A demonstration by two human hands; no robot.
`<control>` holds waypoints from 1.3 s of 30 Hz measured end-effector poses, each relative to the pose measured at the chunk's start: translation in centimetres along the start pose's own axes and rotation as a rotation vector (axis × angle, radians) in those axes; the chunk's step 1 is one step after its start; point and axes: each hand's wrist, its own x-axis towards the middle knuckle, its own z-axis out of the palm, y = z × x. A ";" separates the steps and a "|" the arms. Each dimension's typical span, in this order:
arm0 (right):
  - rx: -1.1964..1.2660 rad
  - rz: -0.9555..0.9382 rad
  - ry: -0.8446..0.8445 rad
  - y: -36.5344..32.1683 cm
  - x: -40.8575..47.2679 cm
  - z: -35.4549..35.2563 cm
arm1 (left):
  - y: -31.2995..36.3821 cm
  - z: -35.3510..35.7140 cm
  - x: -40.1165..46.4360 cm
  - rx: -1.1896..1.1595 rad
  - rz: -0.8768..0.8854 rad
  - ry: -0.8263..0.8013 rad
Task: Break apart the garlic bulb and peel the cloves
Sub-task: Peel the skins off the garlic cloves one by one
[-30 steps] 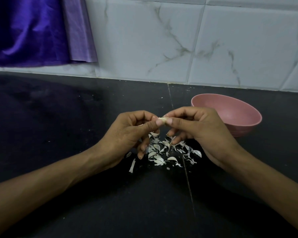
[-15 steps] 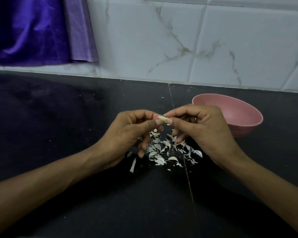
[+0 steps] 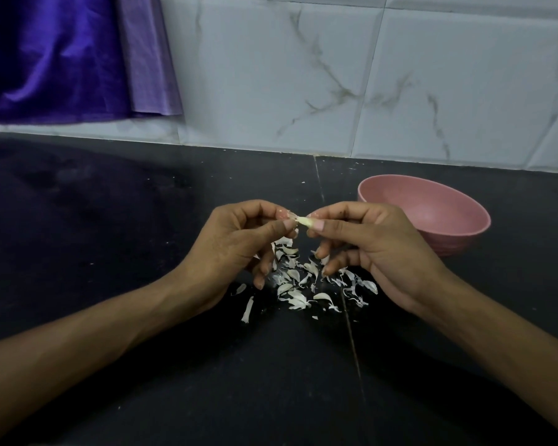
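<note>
Black counter (image 3: 110, 252) below marbled tiles (image 3: 303, 75), peel-strewn (image 3: 300, 281)

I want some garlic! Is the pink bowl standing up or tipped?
Tipped: the round pink bowl leans on the black counter, its opening facing the camera.

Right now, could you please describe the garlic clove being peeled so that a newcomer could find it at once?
Start at the pink bowl on the black counter; just left of it the left hand and right hand meet. Pinched between them is the garlic clove, pale yellowish and held in the air, unlike the white peels lying below.
</note>
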 end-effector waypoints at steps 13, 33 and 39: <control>-0.008 -0.068 0.057 -0.1 -0.1 -0.1 | -0.6 -0.4 -0.3 0.328 0.221 0.089; -0.166 -0.227 0.041 0.5 0.0 0.5 | -0.2 -0.1 0.0 0.136 0.067 0.023; -0.161 -0.213 0.021 0.3 -0.1 0.4 | -0.4 -0.3 0.0 0.119 0.067 0.014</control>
